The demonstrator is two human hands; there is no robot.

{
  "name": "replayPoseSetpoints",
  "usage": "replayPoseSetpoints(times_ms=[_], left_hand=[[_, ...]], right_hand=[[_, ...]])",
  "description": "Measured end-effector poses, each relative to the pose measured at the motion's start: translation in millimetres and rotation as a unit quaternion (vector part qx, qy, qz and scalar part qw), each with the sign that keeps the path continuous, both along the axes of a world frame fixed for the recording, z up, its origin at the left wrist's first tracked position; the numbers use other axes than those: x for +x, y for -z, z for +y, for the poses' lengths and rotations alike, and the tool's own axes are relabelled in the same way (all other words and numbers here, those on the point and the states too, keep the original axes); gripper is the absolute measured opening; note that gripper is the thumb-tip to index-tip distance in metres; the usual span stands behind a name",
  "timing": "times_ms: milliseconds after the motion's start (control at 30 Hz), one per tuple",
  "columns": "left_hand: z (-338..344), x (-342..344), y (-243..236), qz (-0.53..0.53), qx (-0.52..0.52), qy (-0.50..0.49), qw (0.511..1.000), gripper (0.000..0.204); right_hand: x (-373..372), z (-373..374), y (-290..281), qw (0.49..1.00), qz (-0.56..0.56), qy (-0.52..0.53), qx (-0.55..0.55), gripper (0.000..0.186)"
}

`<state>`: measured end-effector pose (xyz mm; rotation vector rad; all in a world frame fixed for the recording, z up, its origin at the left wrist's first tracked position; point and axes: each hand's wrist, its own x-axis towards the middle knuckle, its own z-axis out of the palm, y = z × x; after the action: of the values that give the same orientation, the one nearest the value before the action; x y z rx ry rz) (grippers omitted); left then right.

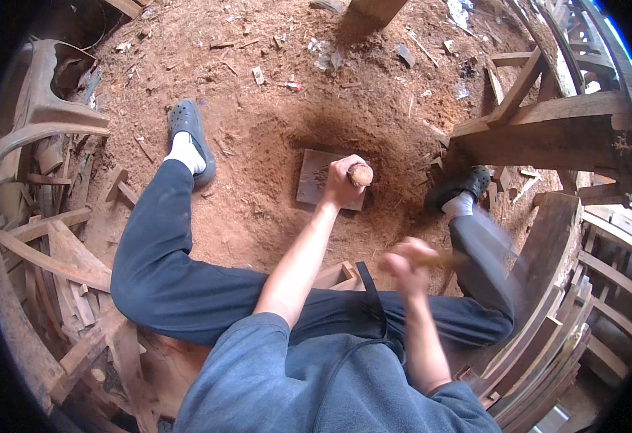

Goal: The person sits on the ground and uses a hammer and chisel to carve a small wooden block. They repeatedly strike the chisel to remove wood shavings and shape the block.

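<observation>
My left hand (342,180) is closed round an upright wooden piece with a round, pale end (360,175) facing up. Its lower part is hidden by the hand and cannot be made out. Beneath it a flat square board (316,182) lies on the ground, with crumbs of sawdust on top. My right hand (408,263) is raised near my right thigh, smeared by motion, with its fingers wrapped round a wooden handle (437,258). The handle points to the right, and its far end blurs away over my leg, so the tool's kind does not show.
Sawdust and wood chips cover the ground (244,115). A worn plastic chair (49,108) and wood offcuts (63,267) stand at left. A heavy timber frame (547,137) and stacked boards (547,339) fill the right. My clog-shod feet are spread either side of the board.
</observation>
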<state>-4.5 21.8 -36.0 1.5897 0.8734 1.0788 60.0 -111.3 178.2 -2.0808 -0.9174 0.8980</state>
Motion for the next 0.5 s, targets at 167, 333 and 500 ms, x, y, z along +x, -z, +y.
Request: replayPoseSetpoints(times_ms=[167, 333, 500], left_hand=[[1, -7, -7, 0.017, 0.033, 0.013, 0.999, 0.012], [-4, -2, 0, 0.017, -0.009, 0.016, 1.0, 0.016], [-7, -2, 3, 0.018, 0.009, 0.003, 1.0, 0.016]], right_hand=[[26, -24, 47, 0.999, -0.03, -0.006, -0.032, 0.008], [63, -29, -64, 0.901, 0.31, 0.026, 0.303, 0.028], [29, 2, -45, 0.873, 0.263, -0.022, 0.411, 0.023]])
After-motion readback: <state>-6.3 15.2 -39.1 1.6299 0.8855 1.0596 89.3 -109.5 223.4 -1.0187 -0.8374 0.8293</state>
